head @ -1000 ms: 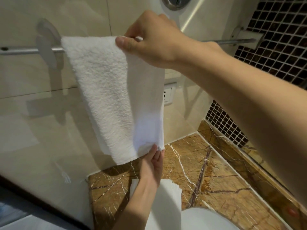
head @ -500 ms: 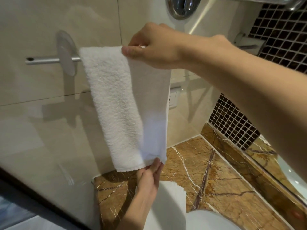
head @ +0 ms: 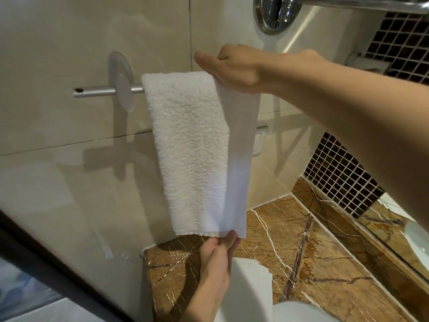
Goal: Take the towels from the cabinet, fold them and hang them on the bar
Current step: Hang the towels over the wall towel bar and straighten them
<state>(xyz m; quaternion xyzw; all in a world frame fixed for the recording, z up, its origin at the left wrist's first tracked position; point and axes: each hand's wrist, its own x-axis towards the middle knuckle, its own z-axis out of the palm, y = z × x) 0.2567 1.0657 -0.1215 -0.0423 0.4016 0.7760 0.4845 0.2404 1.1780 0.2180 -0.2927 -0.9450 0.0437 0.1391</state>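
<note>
The white towel [head: 192, 147] hangs over the bar [head: 97, 91] above the marble tabletop [head: 325, 263] — my right hand [head: 234, 68] grips its top fold, my left hand [head: 216, 256] pinches the bottom hem.

Your towel [head: 192, 147] and right hand [head: 234, 68] hide the bar [head: 97, 91] past its bracket [head: 121, 84]. The top edge cuts off the chrome fitting [head: 274, 15].

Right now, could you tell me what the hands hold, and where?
The white towel: left hand pinches its bottom hem, right hand grips its top fold.
</note>
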